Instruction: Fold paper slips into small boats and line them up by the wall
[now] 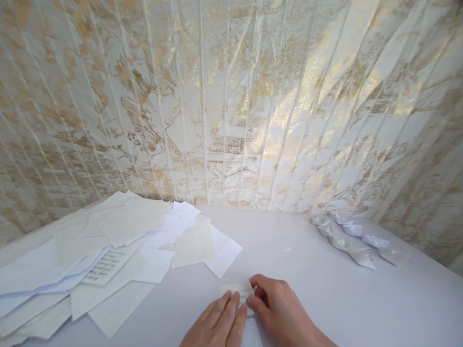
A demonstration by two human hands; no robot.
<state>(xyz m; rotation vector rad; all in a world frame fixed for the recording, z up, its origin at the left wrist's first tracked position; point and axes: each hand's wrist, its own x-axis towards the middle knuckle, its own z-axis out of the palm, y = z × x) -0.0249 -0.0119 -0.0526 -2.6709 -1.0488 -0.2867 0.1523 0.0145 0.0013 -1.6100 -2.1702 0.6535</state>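
Right of the paper heap, on the tabletop, lies a small paper. The left hand presses it flat, apparently for steadiness; the right hand pinches its edge. Folded papers sit farther right of the heap, likely for elbow room.

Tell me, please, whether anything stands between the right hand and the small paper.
Nothing visible does: the right hand holds the small paper at its right edge, and the left hand rests on it.

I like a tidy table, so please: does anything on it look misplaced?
What looks like a tiny scrap lies alone between the sheets and the folded papers, apart from both. The sheets overlap at mixed angles.
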